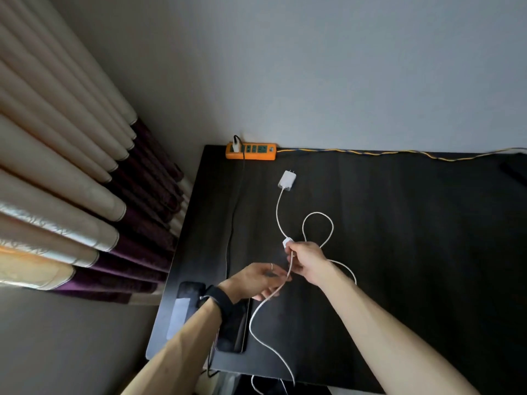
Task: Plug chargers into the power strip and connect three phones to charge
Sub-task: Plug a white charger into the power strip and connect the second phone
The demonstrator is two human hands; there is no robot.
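Note:
An orange power strip (251,151) lies at the table's far left edge, with one white charger (236,146) and its black cable plugged in. A second white charger (287,180) lies loose on the dark table (399,223), prongs toward the strip. My right hand (306,262) grips a small white adapter (287,242) and a white cable (263,305) above the table. My left hand (256,282) touches that cable with loosely curled fingers just below. Two phones lie under my left arm: one (185,302) at the table's left edge, one (232,330) beside it.
Pleated cream and purple curtains (85,195) hang close on the left. The strip's yellow and blue cord (399,152) runs along the wall to the right. A dark object (514,172) lies at the far right edge. White cable loops (318,226) lie mid-table.

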